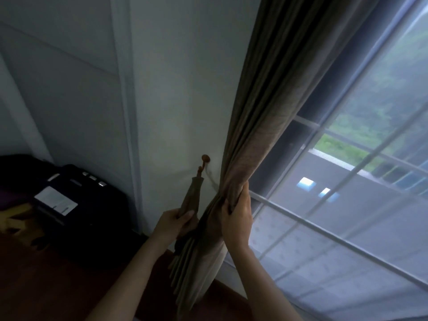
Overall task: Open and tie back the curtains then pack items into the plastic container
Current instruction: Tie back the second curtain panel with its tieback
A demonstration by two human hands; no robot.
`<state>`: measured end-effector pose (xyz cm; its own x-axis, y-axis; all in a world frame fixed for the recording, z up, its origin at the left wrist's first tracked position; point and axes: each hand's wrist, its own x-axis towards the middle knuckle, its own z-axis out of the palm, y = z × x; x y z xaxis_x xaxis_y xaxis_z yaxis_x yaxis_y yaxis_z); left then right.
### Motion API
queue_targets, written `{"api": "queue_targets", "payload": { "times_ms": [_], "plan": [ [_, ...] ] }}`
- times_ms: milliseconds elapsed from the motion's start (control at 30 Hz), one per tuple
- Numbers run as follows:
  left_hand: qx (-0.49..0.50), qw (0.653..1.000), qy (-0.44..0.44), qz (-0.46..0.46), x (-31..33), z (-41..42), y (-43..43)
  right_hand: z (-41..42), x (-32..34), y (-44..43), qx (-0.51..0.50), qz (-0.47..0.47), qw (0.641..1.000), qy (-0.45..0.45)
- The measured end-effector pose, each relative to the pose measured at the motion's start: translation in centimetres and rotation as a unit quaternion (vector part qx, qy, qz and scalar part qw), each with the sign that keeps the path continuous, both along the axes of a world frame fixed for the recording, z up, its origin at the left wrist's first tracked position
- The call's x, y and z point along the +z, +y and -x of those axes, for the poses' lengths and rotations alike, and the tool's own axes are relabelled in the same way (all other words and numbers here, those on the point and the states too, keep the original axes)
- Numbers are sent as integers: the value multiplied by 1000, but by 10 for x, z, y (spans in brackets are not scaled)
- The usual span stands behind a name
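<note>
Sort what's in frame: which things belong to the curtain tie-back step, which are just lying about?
In the job: brown pleated fabric curtain, gripped by the right hand; matching brown fabric tieback strap, gripped by the left hand; round brown wall hook the strap hangs from.
Lying about: black hard case with a white label; yellowish item beside it, too dim to identify.
</note>
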<state>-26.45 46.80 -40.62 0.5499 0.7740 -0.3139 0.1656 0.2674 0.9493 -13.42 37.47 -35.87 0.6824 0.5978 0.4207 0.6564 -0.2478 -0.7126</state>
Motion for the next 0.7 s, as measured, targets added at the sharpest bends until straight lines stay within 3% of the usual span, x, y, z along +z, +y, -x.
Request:
{"api": "queue_targets", "payload": {
  "times_ms": [233,467,700],
  "plan": [
    [20,974,-131,184,19,8,-27,16,4,6,-29,6,999,17],
    [-8,970,-160,184,11,-7,-43,32,4,6,32,-6,998,53],
    [-4,987,-118,112,6,-33,-56,2,0,-4,93,98,990,30]
  ]
}}
